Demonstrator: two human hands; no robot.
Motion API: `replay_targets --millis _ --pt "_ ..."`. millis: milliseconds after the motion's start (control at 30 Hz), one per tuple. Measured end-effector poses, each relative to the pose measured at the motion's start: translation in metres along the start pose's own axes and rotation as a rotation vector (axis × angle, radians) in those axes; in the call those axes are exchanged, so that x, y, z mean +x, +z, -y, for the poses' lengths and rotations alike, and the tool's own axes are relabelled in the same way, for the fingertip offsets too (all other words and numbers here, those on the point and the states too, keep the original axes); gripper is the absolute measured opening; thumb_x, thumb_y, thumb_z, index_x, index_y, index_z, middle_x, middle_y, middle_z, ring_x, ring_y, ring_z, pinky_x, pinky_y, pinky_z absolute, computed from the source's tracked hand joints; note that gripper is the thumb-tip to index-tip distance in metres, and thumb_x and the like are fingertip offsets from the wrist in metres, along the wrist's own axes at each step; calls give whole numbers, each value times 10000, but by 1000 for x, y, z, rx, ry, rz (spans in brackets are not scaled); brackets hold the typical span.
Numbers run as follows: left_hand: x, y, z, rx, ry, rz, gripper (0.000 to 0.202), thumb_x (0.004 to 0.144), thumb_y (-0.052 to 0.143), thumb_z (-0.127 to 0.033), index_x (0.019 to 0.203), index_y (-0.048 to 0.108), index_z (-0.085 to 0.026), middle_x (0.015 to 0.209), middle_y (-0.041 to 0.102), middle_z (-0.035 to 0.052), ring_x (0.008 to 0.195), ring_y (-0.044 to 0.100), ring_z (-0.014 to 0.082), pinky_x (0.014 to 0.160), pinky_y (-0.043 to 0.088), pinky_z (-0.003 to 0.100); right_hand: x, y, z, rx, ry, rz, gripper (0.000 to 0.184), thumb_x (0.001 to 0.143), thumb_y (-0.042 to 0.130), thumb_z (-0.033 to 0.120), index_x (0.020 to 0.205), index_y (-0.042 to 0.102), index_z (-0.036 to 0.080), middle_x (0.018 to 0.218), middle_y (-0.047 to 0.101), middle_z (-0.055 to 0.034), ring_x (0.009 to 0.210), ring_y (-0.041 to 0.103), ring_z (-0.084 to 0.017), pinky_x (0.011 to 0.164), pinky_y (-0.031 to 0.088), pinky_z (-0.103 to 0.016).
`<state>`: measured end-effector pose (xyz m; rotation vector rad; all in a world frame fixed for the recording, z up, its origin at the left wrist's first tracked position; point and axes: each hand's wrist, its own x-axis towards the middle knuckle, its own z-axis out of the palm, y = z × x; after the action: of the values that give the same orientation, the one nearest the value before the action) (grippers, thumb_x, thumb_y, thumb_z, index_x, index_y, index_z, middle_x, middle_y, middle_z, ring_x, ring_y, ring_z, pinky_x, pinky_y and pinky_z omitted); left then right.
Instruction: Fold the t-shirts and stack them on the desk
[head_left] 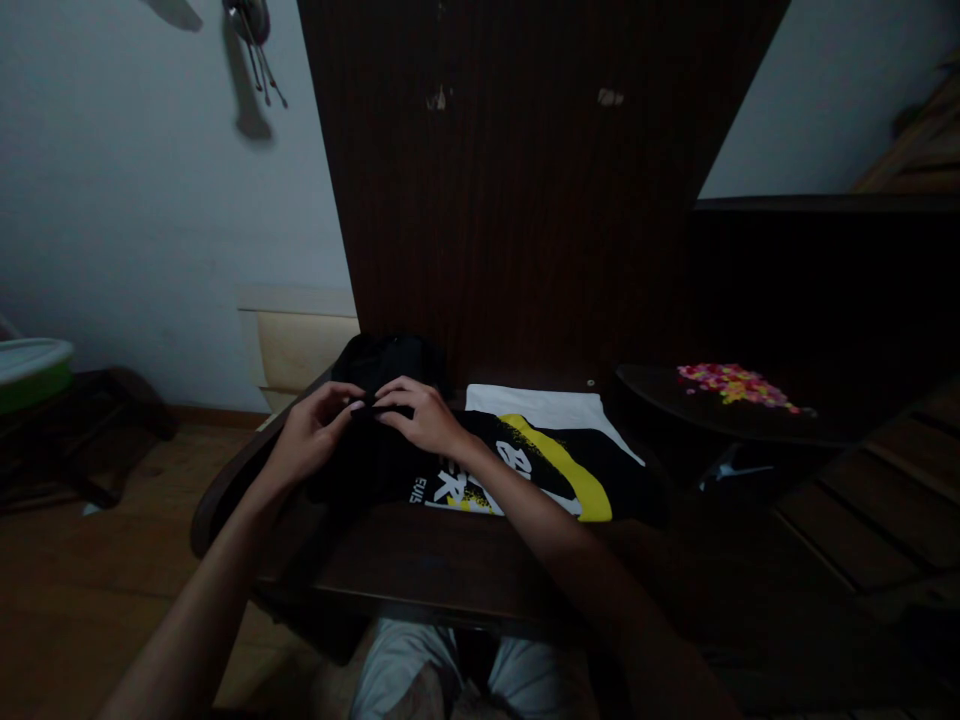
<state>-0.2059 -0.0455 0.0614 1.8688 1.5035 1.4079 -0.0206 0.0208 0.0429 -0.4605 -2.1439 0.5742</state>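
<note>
A black T-shirt with a yellow band and white lettering lies across the dark wooden table. At its left end, my left hand pinches the dark cloth between thumb and fingers. Close beside it, my right hand grips the same cloth, its forearm passing over the printed part. Both hands hold the fabric slightly raised. White cloth shows from under the far side of the shirt. Behind my hands sits a dark bundle of cloth, its exact kind lost in shadow.
A tall dark wooden panel rises behind the table. On a rounded shelf at the right lies a pile of small colourful pieces. A green tub with a pale lid stands far left.
</note>
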Motion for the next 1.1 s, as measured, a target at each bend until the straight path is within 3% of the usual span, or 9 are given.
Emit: replay_targets --millis 67,167,300,400,567,667,733,867,1100 --pt "-2 0 0 -19 12 -61 345 731 627 -496 915 604 -205 879 668 44 824 626 205 792 508 314 0 2 -1 16 34 -10 109 894 630 185 958 719 178 1016 687 -40 970 631 -157 911 455 -301" --pt "-5 -3 -1 64 9 -23 297 756 568 -491 830 631 -210 839 679 43 838 629 221 816 502 322 0 4 -1 19 81 -12 102 886 629 166 950 709 158 945 705 -28 905 645 -151 869 458 -279" --pt "-9 -6 -3 109 -5 47 407 765 555 -534 941 720 -206 953 737 53 950 650 267 865 502 340 2 6 0 -7 94 -28 68 876 643 178 910 697 156 938 695 -31 899 636 -150 851 453 -271" --pt "-10 -4 -3 180 23 22 426 713 660 -568 932 737 -211 947 751 58 899 674 263 836 522 339 1 7 2 -9 83 -11 57 871 633 170 893 685 171 951 684 -32 917 625 -153 858 451 -278" --pt "-13 -5 -4 240 161 44 341 740 650 -560 798 764 -244 879 755 64 839 689 244 823 543 351 -7 -7 -3 119 100 133 129 831 640 173 959 654 171 939 674 -10 901 624 -155 836 459 -277" --pt "-18 -10 -7 244 220 83 294 748 658 -528 781 777 -262 870 754 65 845 693 241 806 556 355 -13 -26 -19 183 198 248 182 912 501 168 1004 658 169 956 686 -14 909 630 -145 817 462 -271" --pt "-23 -13 -10 237 256 124 267 762 655 -500 771 783 -265 871 755 70 838 698 237 790 562 352 -18 -39 -34 114 254 329 232 923 463 142 981 687 161 960 702 -25 927 636 -146 823 459 -269" --pt "-31 -17 -15 225 340 165 225 798 635 -442 774 794 -283 874 763 69 829 707 232 771 566 338 -31 -58 -62 -149 289 515 217 808 652 127 1009 724 169 974 725 -34 917 649 -165 822 448 -259" --pt "-39 -21 -7 256 328 118 200 787 642 -428 789 792 -296 885 768 62 846 708 246 794 573 364 -51 -66 -74 -560 333 432 155 733 680 117 855 704 210 895 691 -21 863 598 -173 697 363 -240"
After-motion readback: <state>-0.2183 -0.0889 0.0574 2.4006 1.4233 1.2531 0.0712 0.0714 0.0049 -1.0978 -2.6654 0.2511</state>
